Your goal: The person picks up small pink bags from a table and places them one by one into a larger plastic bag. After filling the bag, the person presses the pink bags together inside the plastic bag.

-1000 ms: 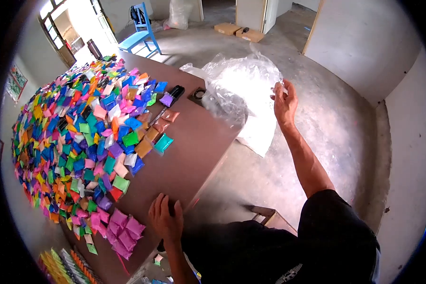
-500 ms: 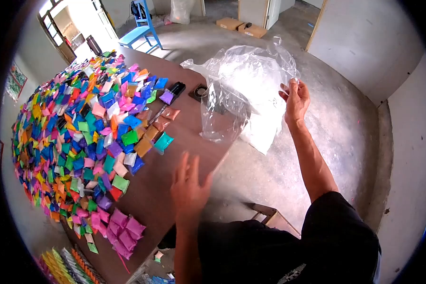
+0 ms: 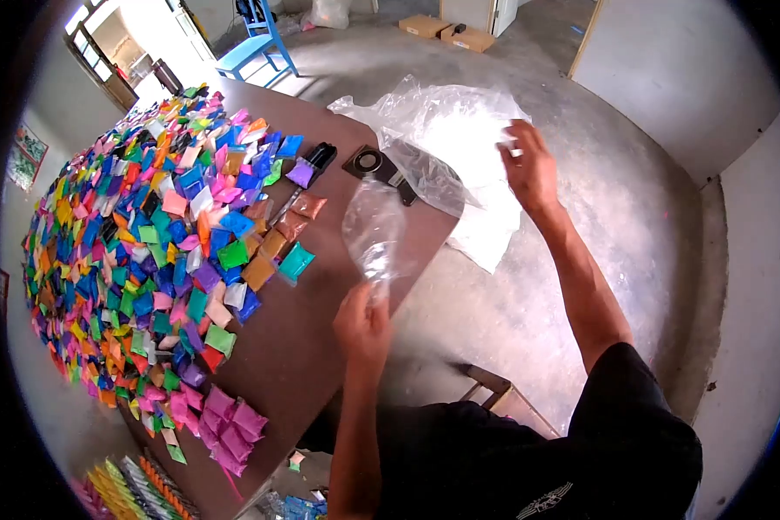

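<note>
My left hand (image 3: 364,325) is closed on the gathered end of a small clear plastic bag (image 3: 374,217), which stands up above the fist over the brown table (image 3: 308,347). My right hand (image 3: 531,169) is raised at the right side of a large crumpled clear plastic bag (image 3: 407,117). Its fingers are curved, with a gap between them and the thumb. A bright white sack (image 3: 485,238) shows below the large bag, beyond the table edge. Several pink-purple packets (image 3: 234,429) lie together at the near end of the table.
A big heap of small colourful packets (image 3: 139,260) covers the table's left side. A black tape roll (image 3: 368,160) and black markers (image 3: 321,156) lie at the back. Beyond are a blue chair (image 3: 256,52) and cardboard boxes (image 3: 466,36). A stool (image 3: 503,394) stands near me.
My left hand has gone from empty with spread fingers to gripping the small clear bag. The large clear bag has sunk and slid away from my right hand, which has shifted slightly up and left.
</note>
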Action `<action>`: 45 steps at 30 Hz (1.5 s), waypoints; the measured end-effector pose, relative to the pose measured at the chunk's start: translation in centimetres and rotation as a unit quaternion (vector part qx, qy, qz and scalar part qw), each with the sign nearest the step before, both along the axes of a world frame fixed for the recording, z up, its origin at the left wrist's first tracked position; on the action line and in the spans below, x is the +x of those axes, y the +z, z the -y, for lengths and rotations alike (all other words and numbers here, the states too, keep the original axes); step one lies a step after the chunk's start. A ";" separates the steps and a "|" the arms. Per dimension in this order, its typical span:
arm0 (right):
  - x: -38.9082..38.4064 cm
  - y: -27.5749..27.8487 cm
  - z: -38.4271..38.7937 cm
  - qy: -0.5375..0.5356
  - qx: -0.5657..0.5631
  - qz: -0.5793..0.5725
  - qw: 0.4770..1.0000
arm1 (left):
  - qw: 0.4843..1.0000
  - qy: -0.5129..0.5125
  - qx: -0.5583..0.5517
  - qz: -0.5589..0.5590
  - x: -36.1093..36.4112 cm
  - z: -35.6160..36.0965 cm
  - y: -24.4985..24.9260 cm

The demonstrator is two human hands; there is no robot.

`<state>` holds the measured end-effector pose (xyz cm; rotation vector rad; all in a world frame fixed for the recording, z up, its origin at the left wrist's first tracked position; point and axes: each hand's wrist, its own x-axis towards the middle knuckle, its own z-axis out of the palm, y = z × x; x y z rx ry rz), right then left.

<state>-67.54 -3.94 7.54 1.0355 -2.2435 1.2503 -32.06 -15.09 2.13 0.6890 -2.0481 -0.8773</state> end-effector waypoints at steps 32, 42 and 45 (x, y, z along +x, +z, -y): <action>10.4 4.7 -2.9 0.306 0.119 0.368 0.870 | 0.955 0.096 0.266 -0.086 7.6 -3.6 5.1; 29.6 -3.8 -0.2 0.409 -0.009 0.739 0.536 | 0.778 0.048 0.528 -0.338 15.5 -7.5 5.8; 31.7 -3.5 0.1 0.398 0.013 0.739 0.544 | 0.775 0.012 0.517 -0.362 18.3 -8.2 3.8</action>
